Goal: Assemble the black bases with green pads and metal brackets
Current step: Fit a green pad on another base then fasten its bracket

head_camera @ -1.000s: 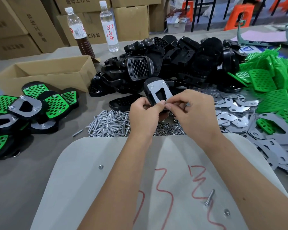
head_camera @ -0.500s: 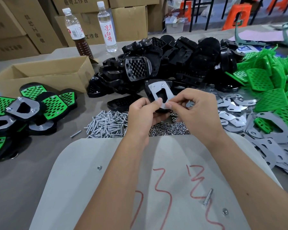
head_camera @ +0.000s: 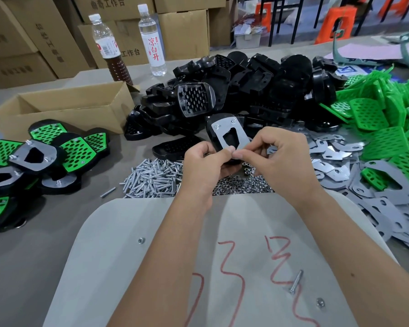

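**Bracket fastening on held base: little change between frames**

Both hands have stayed at the same spot above the fastener piles; the held part has shifted only slightly, with the thumbs closer together than a second ago.

Black base (head_camera: 213, 135) is held tilted above the table, its metal bracket (head_camera: 230, 135) facing the camera, two fasteners visible at the bracket's far corners. Left hand (head_camera: 203, 161) grips the base's near edge, fingers curled under, thumb on top. Right hand (head_camera: 279, 156) pinches at the bracket's near edge, thumb tip touching the left thumb; what it pinches is too small to tell.

Directly below: pile of screws (head_camera: 154, 178) and, beside it, pile of nuts (head_camera: 241, 185). Beyond: heap of loose black bases (head_camera: 246, 90). Right: loose brackets (head_camera: 335, 161) and green pads (head_camera: 387, 128). Left: finished assemblies (head_camera: 40, 156), open cardboard box (head_camera: 64, 107). Near edge: grey sheet (head_camera: 128, 256) bearing one loose screw (head_camera: 296, 282).
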`<action>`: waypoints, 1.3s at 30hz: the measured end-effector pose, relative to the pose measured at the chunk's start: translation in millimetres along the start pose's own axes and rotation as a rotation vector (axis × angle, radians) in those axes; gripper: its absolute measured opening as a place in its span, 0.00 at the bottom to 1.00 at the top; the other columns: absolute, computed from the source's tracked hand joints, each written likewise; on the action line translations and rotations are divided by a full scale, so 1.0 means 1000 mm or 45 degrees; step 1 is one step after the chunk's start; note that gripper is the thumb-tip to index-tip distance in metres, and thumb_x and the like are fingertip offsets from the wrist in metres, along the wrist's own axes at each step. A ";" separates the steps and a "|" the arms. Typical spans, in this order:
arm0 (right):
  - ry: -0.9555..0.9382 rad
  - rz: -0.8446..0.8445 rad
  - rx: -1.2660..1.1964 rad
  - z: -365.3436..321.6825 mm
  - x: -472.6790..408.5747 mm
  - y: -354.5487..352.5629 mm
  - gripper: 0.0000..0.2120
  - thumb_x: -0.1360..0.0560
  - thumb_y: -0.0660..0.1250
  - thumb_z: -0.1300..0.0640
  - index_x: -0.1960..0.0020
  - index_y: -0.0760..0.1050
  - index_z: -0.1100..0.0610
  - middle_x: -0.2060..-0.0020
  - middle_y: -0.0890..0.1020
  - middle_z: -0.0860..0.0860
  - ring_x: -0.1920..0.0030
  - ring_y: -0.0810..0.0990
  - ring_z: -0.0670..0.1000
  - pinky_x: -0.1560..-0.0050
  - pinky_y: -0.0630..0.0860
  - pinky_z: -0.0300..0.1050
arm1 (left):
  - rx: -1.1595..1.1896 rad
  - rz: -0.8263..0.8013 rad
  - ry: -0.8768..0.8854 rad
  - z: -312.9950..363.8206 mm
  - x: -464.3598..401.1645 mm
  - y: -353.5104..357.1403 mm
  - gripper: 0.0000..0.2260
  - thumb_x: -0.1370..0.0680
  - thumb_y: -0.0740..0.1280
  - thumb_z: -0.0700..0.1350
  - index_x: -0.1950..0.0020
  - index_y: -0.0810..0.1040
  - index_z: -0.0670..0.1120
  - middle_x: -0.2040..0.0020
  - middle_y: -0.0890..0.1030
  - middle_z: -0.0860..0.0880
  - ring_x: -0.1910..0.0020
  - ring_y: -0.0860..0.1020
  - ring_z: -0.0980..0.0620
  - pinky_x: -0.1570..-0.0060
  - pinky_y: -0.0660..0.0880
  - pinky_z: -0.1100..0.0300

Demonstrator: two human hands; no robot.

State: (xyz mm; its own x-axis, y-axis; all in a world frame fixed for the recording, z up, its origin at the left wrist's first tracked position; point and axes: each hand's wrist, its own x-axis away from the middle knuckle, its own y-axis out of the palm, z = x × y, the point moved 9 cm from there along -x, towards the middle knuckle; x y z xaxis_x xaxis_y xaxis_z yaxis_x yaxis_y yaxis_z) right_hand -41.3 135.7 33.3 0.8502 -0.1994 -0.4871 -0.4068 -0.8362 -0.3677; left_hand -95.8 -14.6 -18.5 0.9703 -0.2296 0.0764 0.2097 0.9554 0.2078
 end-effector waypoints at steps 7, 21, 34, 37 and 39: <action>-0.010 -0.021 -0.145 -0.001 0.000 0.006 0.05 0.26 0.79 0.62 0.51 0.87 0.56 0.61 0.80 0.56 0.66 0.78 0.52 0.68 0.79 0.42 | 0.105 0.032 -0.046 -0.001 -0.001 -0.002 0.18 0.20 0.70 0.34 0.66 0.69 0.44 0.59 0.84 0.41 0.62 0.84 0.48 0.57 0.83 0.56; 0.011 -0.036 -0.156 -0.003 0.003 0.006 0.13 0.16 0.67 0.57 0.56 0.87 0.56 0.70 0.81 0.39 0.68 0.76 0.41 0.64 0.71 0.35 | 0.223 0.127 -0.108 -0.006 -0.003 -0.008 0.10 0.20 0.71 0.34 0.59 0.73 0.40 0.57 0.87 0.42 0.62 0.87 0.48 0.52 0.86 0.53; 0.064 0.135 -0.318 0.007 0.000 -0.012 0.25 0.16 0.66 0.49 0.68 0.76 0.62 0.78 0.65 0.49 0.75 0.62 0.47 0.71 0.61 0.37 | 0.199 0.116 -0.111 -0.006 0.002 0.000 0.05 0.20 0.71 0.35 0.52 0.76 0.39 0.56 0.88 0.41 0.62 0.87 0.49 0.55 0.85 0.56; -0.049 0.084 -0.030 0.002 0.001 -0.008 0.12 0.20 0.73 0.54 0.60 0.76 0.57 0.73 0.73 0.51 0.72 0.67 0.47 0.70 0.65 0.42 | 0.092 0.152 -0.026 0.000 0.003 -0.001 0.13 0.21 0.72 0.34 0.62 0.72 0.41 0.62 0.86 0.45 0.64 0.87 0.49 0.59 0.85 0.55; -0.097 -0.020 0.220 -0.002 0.002 0.006 0.09 0.21 0.73 0.55 0.55 0.74 0.54 0.71 0.74 0.49 0.70 0.70 0.48 0.67 0.70 0.46 | -0.006 0.199 0.027 0.005 0.006 -0.003 0.14 0.24 0.74 0.37 0.63 0.71 0.43 0.63 0.84 0.41 0.62 0.87 0.44 0.58 0.86 0.48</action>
State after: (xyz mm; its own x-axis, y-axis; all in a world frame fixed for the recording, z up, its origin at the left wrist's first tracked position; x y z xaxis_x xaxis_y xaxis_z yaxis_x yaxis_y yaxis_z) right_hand -41.3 129.6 31.5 0.8319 -0.1422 -0.5363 -0.4504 -0.7375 -0.5032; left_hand -91.6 -19.9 -14.3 0.9935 -0.0737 0.0868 0.0561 0.9801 0.1902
